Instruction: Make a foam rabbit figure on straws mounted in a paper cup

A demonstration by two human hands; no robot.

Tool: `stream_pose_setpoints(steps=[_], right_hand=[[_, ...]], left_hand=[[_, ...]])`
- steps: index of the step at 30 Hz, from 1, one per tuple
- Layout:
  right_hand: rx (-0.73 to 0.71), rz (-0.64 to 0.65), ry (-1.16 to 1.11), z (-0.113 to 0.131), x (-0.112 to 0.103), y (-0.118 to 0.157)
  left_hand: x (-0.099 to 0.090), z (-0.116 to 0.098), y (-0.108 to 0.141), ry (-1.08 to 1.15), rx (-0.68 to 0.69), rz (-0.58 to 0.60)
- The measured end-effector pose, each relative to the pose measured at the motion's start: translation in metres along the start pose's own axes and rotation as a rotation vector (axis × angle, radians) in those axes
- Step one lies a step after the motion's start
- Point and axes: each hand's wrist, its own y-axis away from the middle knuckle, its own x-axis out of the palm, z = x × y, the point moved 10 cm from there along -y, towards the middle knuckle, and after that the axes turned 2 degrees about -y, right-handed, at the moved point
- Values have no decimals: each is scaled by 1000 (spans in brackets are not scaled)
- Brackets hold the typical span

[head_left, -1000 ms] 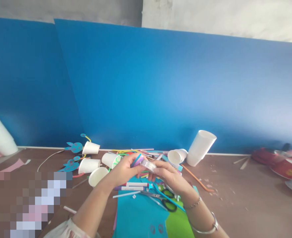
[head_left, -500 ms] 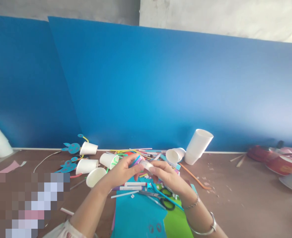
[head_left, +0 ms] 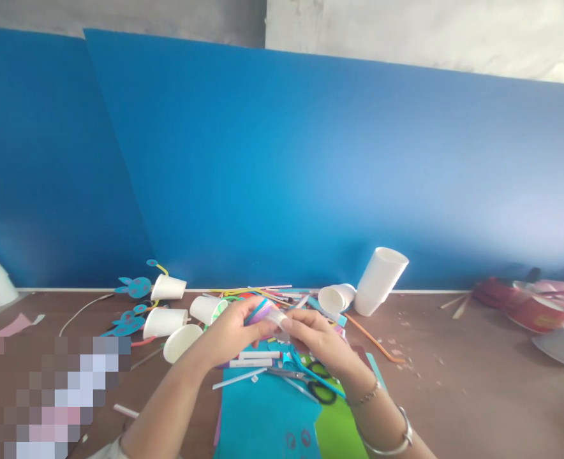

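Observation:
My left hand (head_left: 244, 325) grips a small roll (head_left: 263, 310) with purple and blue on it, above the middle of the craft pile. Close beside it, my right hand (head_left: 313, 331) pinches a whitish, translucent piece (head_left: 277, 319) at the roll's right side; it looks like tape. Beneath the hands are two capped markers (head_left: 258, 363), scissors (head_left: 327, 390) with black and green handles, a blue pipe cleaner (head_left: 318, 377) and a blue sheet (head_left: 263, 408) over a green sheet (head_left: 337, 427).
Decorated paper cups (head_left: 166, 323) lie at the left. A tilted cup stack (head_left: 382, 280) stands at the back right beside lying cups (head_left: 337, 298). An orange pipe cleaner (head_left: 375, 340) lies nearby. Red and pink items (head_left: 538, 309) are far right. A blue panel (head_left: 282, 166) rises behind.
My hands have shifted slightly, and more of the roll's side shows. The whole view has moved a little, so the table items appear slightly further left.

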Motion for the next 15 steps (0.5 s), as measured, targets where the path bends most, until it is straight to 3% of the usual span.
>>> stream_pose_setpoints(steps=[4,15], right_hand=[[36,27,-59,-7,3,1],[-41,139,-377,-3,11,0]], left_hand=[[1,0,-2,90,22,-35],[27,12,-6,548,-111,57]])
